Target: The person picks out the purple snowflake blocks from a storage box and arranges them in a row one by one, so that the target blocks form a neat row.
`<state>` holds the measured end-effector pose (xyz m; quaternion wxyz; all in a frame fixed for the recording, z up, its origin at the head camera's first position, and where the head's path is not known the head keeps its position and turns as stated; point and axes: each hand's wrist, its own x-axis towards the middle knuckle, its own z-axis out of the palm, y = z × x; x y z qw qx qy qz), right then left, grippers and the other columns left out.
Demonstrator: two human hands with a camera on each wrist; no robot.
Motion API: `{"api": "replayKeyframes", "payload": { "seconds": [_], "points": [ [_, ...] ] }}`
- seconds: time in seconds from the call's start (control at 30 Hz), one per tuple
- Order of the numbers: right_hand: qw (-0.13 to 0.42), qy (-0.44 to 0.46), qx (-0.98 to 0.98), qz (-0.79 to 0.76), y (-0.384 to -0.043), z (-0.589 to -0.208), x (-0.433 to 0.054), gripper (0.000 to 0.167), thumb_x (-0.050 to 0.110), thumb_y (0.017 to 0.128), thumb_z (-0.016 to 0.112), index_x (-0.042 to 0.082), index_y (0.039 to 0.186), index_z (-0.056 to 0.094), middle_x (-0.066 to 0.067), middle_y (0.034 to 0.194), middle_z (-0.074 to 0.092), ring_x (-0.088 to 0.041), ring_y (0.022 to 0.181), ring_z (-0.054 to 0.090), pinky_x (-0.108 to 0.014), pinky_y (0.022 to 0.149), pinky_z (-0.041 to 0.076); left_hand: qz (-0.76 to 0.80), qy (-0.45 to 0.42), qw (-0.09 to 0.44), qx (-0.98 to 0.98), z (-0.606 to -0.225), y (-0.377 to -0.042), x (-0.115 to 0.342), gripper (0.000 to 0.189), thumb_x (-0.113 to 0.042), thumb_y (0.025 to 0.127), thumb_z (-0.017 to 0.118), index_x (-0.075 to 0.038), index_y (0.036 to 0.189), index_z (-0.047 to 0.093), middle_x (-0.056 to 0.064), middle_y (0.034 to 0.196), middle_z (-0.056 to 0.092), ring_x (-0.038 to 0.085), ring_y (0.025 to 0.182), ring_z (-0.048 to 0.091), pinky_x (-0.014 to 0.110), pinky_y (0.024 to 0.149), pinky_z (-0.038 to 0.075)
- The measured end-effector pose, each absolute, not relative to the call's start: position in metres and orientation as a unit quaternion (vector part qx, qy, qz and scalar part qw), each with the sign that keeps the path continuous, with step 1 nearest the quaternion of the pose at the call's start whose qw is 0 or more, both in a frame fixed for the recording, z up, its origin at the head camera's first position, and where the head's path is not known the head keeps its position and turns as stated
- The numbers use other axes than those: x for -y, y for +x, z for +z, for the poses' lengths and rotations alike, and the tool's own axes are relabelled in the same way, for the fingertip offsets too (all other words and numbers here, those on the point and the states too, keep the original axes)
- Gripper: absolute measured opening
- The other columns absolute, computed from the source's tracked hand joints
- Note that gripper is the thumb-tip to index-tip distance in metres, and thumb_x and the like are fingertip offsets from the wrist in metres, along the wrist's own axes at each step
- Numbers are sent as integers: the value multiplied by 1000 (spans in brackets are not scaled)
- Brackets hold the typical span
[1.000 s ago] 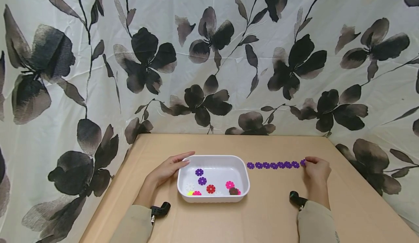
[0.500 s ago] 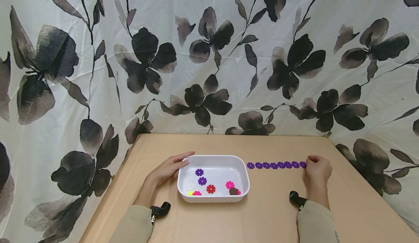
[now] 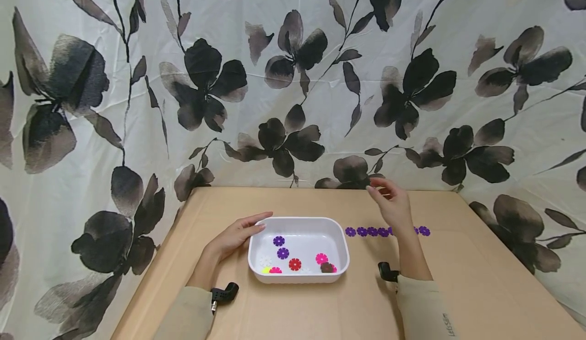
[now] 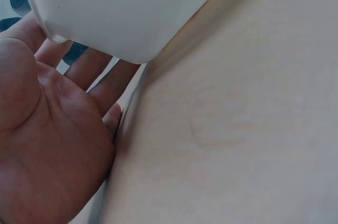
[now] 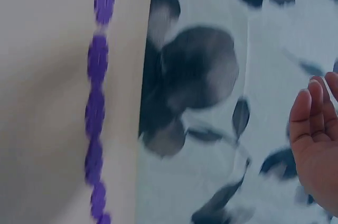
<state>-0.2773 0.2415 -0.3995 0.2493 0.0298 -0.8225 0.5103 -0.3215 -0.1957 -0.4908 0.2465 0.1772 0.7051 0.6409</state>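
A white plastic tray [image 3: 299, 279] stands on the table. My left hand [image 3: 234, 236] holds its left end, thumb at the rim; in the left wrist view the fingers of that hand [image 4: 58, 123] reach behind the tray wall [image 4: 121, 12]. Inside lie purple flower-shaped pieces [image 3: 283, 253], a red one [image 3: 295, 264], pink ones [image 3: 321, 258], a brown one [image 3: 327, 267] and a bit of yellow [image 3: 266, 270]. A straight row of purple flower pieces [image 3: 373, 232] runs right of the tray. Over it, my right hand [image 3: 394, 207] hovers with nothing visible in its loosely bent fingers, hiding part of the row.
The light wooden table [image 3: 293, 314] ends at a back edge close behind the row. Beyond it hangs a white cloth [image 3: 348, 101] with dark flower prints. A black wrist camera [image 3: 224, 294] sits on the left wrist, another wrist camera [image 3: 388, 272] on the right.
My right hand has let go of the purple flower piece at the row's right end and moved up and left, above the row. The left hand and the tray have stayed put.
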Motion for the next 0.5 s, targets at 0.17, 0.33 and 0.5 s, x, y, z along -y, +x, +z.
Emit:
{"api": "replayKeyframes", "payload": {
  "seconds": [0.17,0.33,0.5],
  "points": [
    [199,145,856,455,-281,-398,-191,30,20,99,74,10,128,72,-11,123,71,-16,95,62,-17,82,53,644,175,245,-703,-492,-322,195,54,-35,104,64,-25,156,51,1,166,42,27,154,36,28,114,47],
    [121,221,880,402,-278,-403,-147,33,21,97,76,14,129,72,-6,126,71,-16,92,63,-28,80,59,639,172,242,-710,-492,-323,193,53,-36,104,64,-27,155,52,-1,165,44,25,154,37,27,114,47],
    [59,252,901,347,-272,-414,-117,36,24,96,77,16,132,71,-6,129,70,-13,96,61,-27,81,58,636,176,241,-711,-493,-325,192,55,-37,104,63,-25,156,50,0,164,45,26,151,40,28,114,47]
  ]
}}
